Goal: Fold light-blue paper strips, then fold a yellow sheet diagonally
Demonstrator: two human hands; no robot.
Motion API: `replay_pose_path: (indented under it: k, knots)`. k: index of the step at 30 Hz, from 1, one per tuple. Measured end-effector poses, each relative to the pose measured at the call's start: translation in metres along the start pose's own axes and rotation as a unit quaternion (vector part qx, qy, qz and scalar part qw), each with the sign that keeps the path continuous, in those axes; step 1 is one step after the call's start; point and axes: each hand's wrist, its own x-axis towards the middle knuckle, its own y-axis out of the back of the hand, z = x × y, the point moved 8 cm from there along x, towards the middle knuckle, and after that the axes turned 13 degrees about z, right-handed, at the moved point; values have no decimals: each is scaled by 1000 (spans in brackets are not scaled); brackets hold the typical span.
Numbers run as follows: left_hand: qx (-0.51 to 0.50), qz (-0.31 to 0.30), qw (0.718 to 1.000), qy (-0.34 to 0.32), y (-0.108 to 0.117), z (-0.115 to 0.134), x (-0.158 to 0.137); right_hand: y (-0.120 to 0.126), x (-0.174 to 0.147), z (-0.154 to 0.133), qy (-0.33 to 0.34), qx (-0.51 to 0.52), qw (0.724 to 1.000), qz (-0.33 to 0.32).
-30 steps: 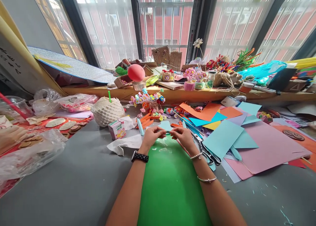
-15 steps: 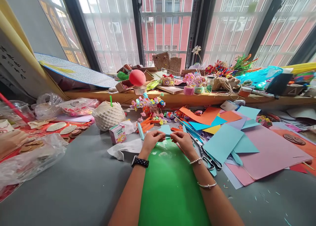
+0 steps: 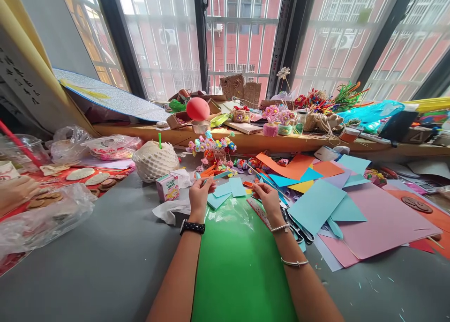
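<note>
My left hand (image 3: 201, 194) is closed in a pinch on a light blue paper strip (image 3: 222, 175), whose narrow end sticks out past the fingers. My right hand (image 3: 269, 199) has its fingertips together to the right; whether anything is between them I cannot make out. Between the hands, several light blue paper pieces (image 3: 237, 187) lie on the far end of a green mat (image 3: 239, 265). A patterned ruler (image 3: 259, 213) lies partly under my right hand. Scissors (image 3: 303, 233) rest just right of my right wrist.
Coloured paper sheets (image 3: 383, 219) spread over the right side. To the left stand a small box (image 3: 168, 188) and a net-wrapped coconut (image 3: 155, 162) with a green straw. A flower craft (image 3: 214, 148) stands ahead. Another person's hand (image 3: 17, 193) is at far left.
My hands have moved apart, the left one going left with the blue strip. The blue paper pieces between them now show in full. The view has shifted slightly.
</note>
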Motion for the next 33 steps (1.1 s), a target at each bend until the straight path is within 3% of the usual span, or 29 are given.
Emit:
replay_pose_path:
  k: [3, 6, 9, 12, 17, 21, 24, 26, 28, 33]
  knots:
    - [-3, 39, 999, -22, 7, 3, 2, -13, -8, -16, 119, -94, 987, -50]
    - [-30, 54, 998, -15, 10, -1, 4, -29, -18, -21, 224, -196, 948, -110]
    - [-49, 59, 997, -6, 11, -5, 7, -42, -25, -10, 269, -262, 911, -172]
    - [-53, 64, 997, -4, 12, -7, 8, -47, -28, -4, 285, -274, 897, -195]
    - [-58, 65, 996, 6, 11, -10, 9, -42, -28, -15, 282, -251, 912, -162]
    - [-59, 69, 996, 12, 12, -11, 9, -14, -24, -45, 318, -160, 934, 1]
    - [-66, 68, 995, 19, 11, -9, 8, 4, -21, -49, 297, -111, 944, 89]
    - [-67, 61, 996, 16, 9, -6, 6, 5, -18, -44, 261, -79, 959, 80]
    - [-58, 35, 998, 13, 4, -4, 3, 0, -16, -39, 219, -27, 975, 31]
    - [-7, -166, 984, 69, -30, -15, -15, -26, -27, -38, 124, 67, 979, -148]
